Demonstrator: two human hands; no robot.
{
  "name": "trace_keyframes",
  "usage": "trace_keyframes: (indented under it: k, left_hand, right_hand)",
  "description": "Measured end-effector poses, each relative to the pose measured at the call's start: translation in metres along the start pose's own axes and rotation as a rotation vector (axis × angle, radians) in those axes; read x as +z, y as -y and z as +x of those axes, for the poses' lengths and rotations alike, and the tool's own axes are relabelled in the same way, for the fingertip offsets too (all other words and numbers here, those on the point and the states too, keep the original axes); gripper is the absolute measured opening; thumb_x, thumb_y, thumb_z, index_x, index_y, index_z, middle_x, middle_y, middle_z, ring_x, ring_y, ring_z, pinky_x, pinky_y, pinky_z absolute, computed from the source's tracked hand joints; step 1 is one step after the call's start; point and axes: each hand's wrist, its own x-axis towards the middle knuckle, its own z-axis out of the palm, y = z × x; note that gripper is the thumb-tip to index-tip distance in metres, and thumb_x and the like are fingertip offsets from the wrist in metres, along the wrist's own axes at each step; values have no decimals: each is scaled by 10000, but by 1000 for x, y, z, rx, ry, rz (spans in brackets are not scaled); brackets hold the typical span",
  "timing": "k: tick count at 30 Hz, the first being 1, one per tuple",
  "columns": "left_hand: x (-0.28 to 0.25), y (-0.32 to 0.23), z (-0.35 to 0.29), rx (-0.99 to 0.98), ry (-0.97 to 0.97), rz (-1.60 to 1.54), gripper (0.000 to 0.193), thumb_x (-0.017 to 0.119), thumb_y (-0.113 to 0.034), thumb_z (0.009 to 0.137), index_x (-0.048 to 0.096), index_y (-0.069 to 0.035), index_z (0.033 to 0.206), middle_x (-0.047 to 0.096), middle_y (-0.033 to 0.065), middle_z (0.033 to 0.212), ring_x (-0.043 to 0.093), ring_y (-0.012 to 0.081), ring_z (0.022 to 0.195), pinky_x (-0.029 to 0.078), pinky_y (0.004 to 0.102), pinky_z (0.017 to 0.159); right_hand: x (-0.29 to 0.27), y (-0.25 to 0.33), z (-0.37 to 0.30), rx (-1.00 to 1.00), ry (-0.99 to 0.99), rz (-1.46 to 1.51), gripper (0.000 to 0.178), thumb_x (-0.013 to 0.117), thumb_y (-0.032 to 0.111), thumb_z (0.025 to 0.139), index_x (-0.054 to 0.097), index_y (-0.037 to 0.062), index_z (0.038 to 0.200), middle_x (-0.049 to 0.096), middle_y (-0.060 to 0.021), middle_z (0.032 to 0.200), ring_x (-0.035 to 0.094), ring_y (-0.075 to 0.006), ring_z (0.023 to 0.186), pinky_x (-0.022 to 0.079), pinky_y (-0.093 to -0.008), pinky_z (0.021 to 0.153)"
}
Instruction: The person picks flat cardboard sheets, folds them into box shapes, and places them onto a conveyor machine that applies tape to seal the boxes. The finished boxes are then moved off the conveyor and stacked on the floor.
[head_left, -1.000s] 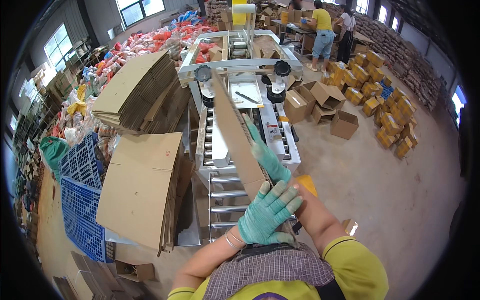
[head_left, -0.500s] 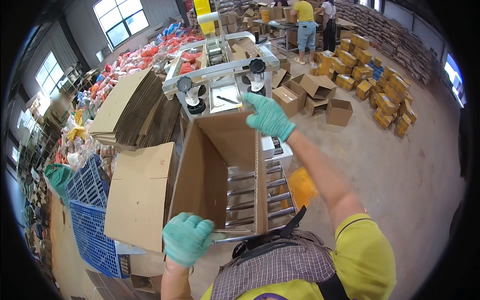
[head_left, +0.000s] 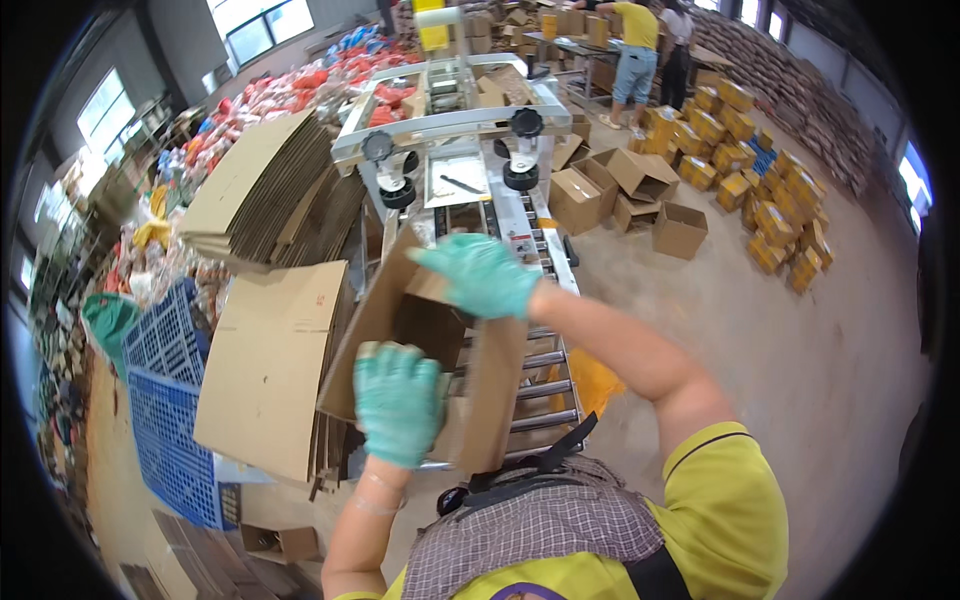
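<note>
In front of me an open cardboard box (head_left: 497,390) stands on a roller conveyor (head_left: 545,380), its sides leaning and its far and near flaps bent inward. My right hand (head_left: 480,275), in a green glove, lies across the far end of the box, fingers stretched to the left over the flap. At the near end my left hand (head_left: 400,405), gloved alike, has its fingers bent over the near flap, their tips partly hidden. A white-framed machine with black knobs (head_left: 450,130) stands beyond the box. On its plate lies a dark, thin tool (head_left: 460,184).
Flat cardboard sheets (head_left: 270,370) lean at the left, with another stack (head_left: 245,185) behind. Blue plastic crates (head_left: 175,430) stand farther left. Open boxes (head_left: 680,230) and yellow-taped cartons (head_left: 770,200) sit on the floor at right. Two people work at a far table (head_left: 570,45).
Both hands have moved inward over the box, the right toward the left and nearer, the left toward the right. The box's end flaps have folded in and its opening has narrowed.
</note>
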Motion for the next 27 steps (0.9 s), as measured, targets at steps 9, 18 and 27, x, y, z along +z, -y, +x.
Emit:
trace_keyframes:
  k: [9, 18, 27]
  left_hand:
    - [-28, 22, -3, -194, 246, 186, 899, 801, -404, 569, 461, -89, 1340, 417, 252, 1356, 466, 369, 1183, 433, 432, 879]
    - [-1, 21, 18, -180, 361, 303, 361, 807, -358, 605, 700, -116, 851, 353, 270, 1397, 563, 277, 883, 500, 341, 676]
    - [16, 18, 21, -475, 230, 123, 894, 677, -230, 741, 182, 56, 1429, 534, 188, 934, 583, 321, 757, 516, 419, 665]
  right_hand:
    - [51, 1, 4, 425, 77, 222, 571, 588, 280, 858, 424, 6, 1331, 611, -217, 1038, 559, -374, 1002, 463, -437, 847]
    - [51, 23, -36, 329, -52, -10, 582, 591, 349, 869, 447, 8, 1319, 511, -243, 1239, 478, -376, 1180, 303, -457, 1071]
    - [16, 51, -45, 275, -300, 187, 643, 609, 352, 856, 415, -44, 1324, 452, -235, 1342, 424, -356, 1262, 316, -461, 1070]
